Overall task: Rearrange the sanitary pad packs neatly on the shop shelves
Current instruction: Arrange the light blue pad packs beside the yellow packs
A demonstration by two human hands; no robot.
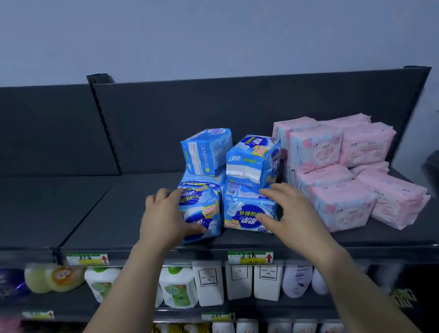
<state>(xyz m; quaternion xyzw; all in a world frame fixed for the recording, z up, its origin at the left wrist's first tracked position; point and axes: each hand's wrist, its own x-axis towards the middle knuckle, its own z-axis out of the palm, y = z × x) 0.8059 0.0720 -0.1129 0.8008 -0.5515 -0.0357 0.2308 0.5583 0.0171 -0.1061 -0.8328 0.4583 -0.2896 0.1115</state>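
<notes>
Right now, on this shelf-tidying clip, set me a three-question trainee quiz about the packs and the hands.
1. True or false: the pink packs sit to the left of the blue packs on the top shelf.
2. Which hand rests on the front-left blue pack? A) left hand B) right hand C) neither
3. Fill in: the two blue packs at the back are stacked ____ other blue packs.

Key:
1. False; the pink packs are to the right.
2. A; the left hand lies against its left side, while the right hand is on the front-right blue pack.
3. On top of.
</notes>
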